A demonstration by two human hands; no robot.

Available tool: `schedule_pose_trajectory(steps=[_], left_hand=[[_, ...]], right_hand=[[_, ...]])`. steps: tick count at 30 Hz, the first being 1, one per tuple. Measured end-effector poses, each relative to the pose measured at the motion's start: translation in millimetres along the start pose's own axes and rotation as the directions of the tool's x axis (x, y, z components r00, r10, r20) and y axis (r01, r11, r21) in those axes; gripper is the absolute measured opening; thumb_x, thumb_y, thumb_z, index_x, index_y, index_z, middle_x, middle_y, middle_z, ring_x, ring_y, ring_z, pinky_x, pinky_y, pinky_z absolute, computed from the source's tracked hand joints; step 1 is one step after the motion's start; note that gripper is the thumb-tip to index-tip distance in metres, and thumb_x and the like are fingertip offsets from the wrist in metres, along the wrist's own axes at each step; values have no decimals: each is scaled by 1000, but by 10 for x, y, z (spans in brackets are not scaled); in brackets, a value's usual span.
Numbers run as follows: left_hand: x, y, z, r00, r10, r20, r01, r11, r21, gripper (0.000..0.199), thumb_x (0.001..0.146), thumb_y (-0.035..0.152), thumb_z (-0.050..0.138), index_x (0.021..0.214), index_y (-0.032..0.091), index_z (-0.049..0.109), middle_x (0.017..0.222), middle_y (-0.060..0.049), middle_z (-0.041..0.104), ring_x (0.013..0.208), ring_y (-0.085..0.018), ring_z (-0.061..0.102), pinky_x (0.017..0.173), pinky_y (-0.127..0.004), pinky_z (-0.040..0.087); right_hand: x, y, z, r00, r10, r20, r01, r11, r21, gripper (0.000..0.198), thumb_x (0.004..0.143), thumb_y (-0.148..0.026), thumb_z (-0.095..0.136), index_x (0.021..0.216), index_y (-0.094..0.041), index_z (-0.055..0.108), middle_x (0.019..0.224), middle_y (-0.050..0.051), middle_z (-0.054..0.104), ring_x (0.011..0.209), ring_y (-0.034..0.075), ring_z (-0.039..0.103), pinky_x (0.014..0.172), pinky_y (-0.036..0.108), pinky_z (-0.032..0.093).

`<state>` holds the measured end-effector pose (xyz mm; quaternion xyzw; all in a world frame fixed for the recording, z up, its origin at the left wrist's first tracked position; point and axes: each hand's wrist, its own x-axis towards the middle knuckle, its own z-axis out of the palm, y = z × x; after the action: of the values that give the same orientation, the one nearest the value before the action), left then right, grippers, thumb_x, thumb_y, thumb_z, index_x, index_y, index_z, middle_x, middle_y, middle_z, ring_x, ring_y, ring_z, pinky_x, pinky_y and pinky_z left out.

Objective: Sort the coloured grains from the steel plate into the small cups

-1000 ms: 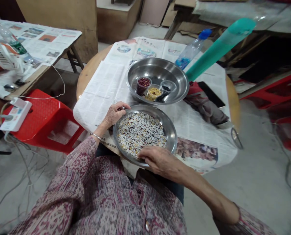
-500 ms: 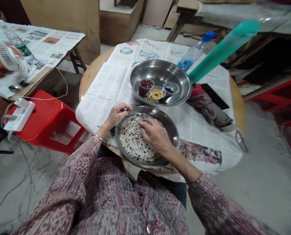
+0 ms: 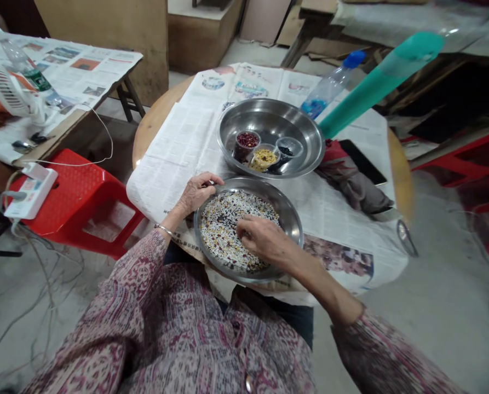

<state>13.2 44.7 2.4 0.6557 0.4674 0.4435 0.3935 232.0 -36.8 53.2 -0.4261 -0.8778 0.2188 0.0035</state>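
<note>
A shallow steel basin (image 3: 290, 219) stands at the table's near edge, holding a spread layer of mixed white, yellow, dark red and black grains (image 3: 223, 235). At its left rim is my left hand (image 3: 197, 192), thumb and forefinger closed on the edge. My right hand (image 3: 263, 238) is low over the middle of the grains, fingers curled together; what lies in them is hidden. Just behind, a larger steel basin (image 3: 264, 109) holds small clear cups: one of dark red beans (image 3: 247, 140), one of yellow grains (image 3: 264, 157) and a tilted one with black grains (image 3: 285, 150).
Newspaper (image 3: 162, 158) covers the round table. Behind the large basin are a blue-capped bottle (image 3: 330, 87) and a long green tube (image 3: 375, 87); a grey cloth (image 3: 351, 183) and a dark tablet (image 3: 361, 161) lie right. A red stool (image 3: 80, 202) bears a power strip (image 3: 33, 191).
My right hand has shifted slightly right and its fingers have drawn in, uncovering a darker patch of grains. My left hand stays at the rim.
</note>
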Motion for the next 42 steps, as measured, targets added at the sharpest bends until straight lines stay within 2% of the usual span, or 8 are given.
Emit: schedule_pose_trajectory(steps=[3, 8, 14, 17, 23, 28, 36, 42], left_hand=[[5, -15, 2, 1000, -4, -4, 4, 1000, 4, 29, 72, 5, 55, 88, 19, 74, 69, 3, 61, 63, -11, 49, 63, -24, 41], [-3, 6, -4, 1000, -16, -3, 16, 1000, -15, 28, 71, 6, 55, 88, 19, 73, 69, 3, 62, 65, -11, 52, 65, -24, 42], [-3, 11, -11, 998, -55, -11, 55, 997, -46, 27, 70, 9, 56, 89, 18, 73, 65, 3, 60, 62, -10, 50, 61, -23, 40], [1, 16, -16, 997, -75, -17, 74, 995, -70, 25, 70, 12, 57, 88, 17, 73, 64, 4, 59, 61, -10, 49, 60, -22, 39], [-3, 51, -26, 994, -98, -38, 94, 991, -96, 22, 68, 12, 58, 85, 14, 73, 66, 4, 61, 63, -10, 50, 61, -21, 41], [-5, 28, -27, 995, -90, -43, 86, 992, -95, 21, 70, 17, 59, 86, 15, 72, 68, 3, 61, 64, -11, 51, 60, -21, 42], [-15, 33, -30, 994, -105, -41, 103, 993, -57, 22, 69, 18, 57, 87, 16, 71, 74, 2, 65, 68, -12, 54, 61, -22, 44], [-15, 42, -38, 996, -81, -36, 79, 996, -42, 23, 70, 15, 57, 88, 15, 71, 77, 1, 66, 69, -12, 53, 63, -22, 45]], right_hand=[[-203, 54, -2, 999, -15, 49, 15, 1000, -16, 18, 81, -5, 51, 79, -19, 61, 81, 4, 63, 75, 15, 56, 71, 27, 38], [-306, 64, 77, 988, 67, -139, -92, 979, -180, 17, 85, -7, 51, 83, -19, 64, 86, 8, 66, 79, 18, 60, 70, 29, 41], [-86, -5, 167, 983, -106, -150, 105, 994, -13, 22, 93, -21, 58, 113, -22, 67, 104, 7, 68, 92, 19, 65, 79, 31, 51], [-4, 128, 154, 980, -25, -197, 14, 998, -56, 20, 93, -18, 54, 104, -22, 71, 97, 8, 69, 88, 21, 66, 77, 33, 52], [26, 368, 105, 875, 127, -468, -145, 989, -3, 27, 93, -23, 53, 115, -22, 69, 108, 11, 67, 103, 25, 63, 91, 40, 52], [100, 163, 192, 934, 120, -338, -109, 993, 51, 25, 88, -26, 62, 111, -20, 68, 106, 10, 65, 98, 25, 61, 86, 38, 50], [196, -170, 246, 956, 179, -234, -41, 867, 496, 18, 77, -9, 55, 80, -19, 70, 73, -1, 67, 71, 14, 61, 73, 27, 46], [89, -451, 367, 963, -151, -221, 205, 948, 244, 21, 84, -7, 55, 93, -20, 69, 96, 5, 69, 91, 17, 63, 81, 28, 50]])
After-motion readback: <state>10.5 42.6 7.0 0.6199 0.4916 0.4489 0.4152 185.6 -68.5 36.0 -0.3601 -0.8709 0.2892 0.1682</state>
